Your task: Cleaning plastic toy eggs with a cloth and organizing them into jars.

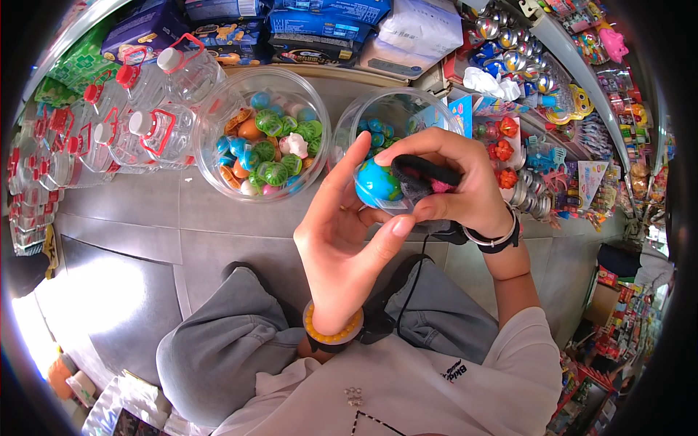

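Note:
In front of me, my left hand (334, 243) cradles a blue globe-patterned ball (375, 183) with green patches. Its thumb and index finger stand wide apart, while the other fingers curl in under the ball and are partly hidden. Pressed close against the ball's right side is a dark, fuzzy cloth band (418, 174) with a bit of pink, pinched by my right hand (465, 178). A scrap of clear plastic shows under the ball. Just beyond my hands stands a round clear tub (349, 116) with more globe balls, partly covered by my fingers.
Left of it, another clear tub (207, 163) holds mixed green, blue, orange and white toys. Empty clear bottles (193, 80) with red handles crowd the left. Blue packages (327, 22) line the shelf ahead, and small toys (505, 149) hang at right. Grey tiles (233, 232) lie below.

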Available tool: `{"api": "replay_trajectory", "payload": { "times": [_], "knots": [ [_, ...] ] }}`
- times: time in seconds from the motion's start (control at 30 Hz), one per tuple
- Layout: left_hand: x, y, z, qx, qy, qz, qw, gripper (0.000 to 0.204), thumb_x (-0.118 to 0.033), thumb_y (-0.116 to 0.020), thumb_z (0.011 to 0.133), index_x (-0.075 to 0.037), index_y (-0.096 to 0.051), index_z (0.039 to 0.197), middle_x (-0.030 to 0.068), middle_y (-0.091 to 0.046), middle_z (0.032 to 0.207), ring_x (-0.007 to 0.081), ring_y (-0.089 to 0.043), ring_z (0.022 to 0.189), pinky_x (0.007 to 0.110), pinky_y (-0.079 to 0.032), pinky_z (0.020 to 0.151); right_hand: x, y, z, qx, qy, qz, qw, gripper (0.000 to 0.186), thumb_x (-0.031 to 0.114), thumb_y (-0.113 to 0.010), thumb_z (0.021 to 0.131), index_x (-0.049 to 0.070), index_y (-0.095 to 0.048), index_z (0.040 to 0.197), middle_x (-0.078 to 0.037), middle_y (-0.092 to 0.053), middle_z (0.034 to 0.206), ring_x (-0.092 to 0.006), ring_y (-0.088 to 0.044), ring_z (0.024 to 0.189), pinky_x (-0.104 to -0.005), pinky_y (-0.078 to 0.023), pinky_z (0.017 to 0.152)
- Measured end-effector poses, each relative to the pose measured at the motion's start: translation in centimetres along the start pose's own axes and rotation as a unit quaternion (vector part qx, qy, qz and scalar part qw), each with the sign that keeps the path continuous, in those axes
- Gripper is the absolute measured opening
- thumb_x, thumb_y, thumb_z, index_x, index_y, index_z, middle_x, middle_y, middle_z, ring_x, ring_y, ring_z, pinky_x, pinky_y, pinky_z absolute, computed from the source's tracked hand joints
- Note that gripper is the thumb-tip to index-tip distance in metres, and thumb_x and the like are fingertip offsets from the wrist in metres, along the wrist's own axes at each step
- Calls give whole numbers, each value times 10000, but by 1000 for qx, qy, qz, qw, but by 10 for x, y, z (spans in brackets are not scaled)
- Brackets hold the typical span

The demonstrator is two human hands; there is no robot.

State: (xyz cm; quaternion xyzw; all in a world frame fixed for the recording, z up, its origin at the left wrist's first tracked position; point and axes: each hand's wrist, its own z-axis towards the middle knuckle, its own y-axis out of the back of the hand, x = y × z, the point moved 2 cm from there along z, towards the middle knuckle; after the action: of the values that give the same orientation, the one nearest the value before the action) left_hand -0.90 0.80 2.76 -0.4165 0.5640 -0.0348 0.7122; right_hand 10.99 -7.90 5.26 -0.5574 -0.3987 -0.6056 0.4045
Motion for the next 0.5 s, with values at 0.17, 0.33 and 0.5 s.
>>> {"api": "replay_trajectory", "payload": {
  "times": [0.17, 0.33, 0.5],
  "knots": [
    [1, 0, 0, 16, -28, 2, 999, 664, 66, -637, 718, 87, -294, 1286, 147, -497, 1123, 170, -520, 971, 273, -478, 760, 0, 2, -1, 5, 12, -2, 1000, 482, 134, -722, 694, -14, -507, 1100, -97, -573, 1065, -161, -553, 985, -273, -421, 865],
    [-1, 2, 2, 42, -34, 33, 998, 678, 74, -634, 717, 87, -277, 1293, 146, -503, 1110, 165, -514, 980, 282, -477, 777, 1, 6, -1, -1, 16, -17, 1000, 480, 146, -727, 685, -18, -525, 1088, -90, -567, 1076, -153, -542, 999, -269, -407, 888],
    [2, 5, 3, 69, -29, 52, 996, 659, 67, -605, 735, 85, -267, 1300, 141, -510, 1090, 155, -515, 965, 282, -469, 787, 0, 7, 1, -8, 61, -106, 992, 452, 184, -706, 705, 24, -540, 1094, -89, -606, 1002, -166, -595, 898, -256, -448, 786]
  ]
}}
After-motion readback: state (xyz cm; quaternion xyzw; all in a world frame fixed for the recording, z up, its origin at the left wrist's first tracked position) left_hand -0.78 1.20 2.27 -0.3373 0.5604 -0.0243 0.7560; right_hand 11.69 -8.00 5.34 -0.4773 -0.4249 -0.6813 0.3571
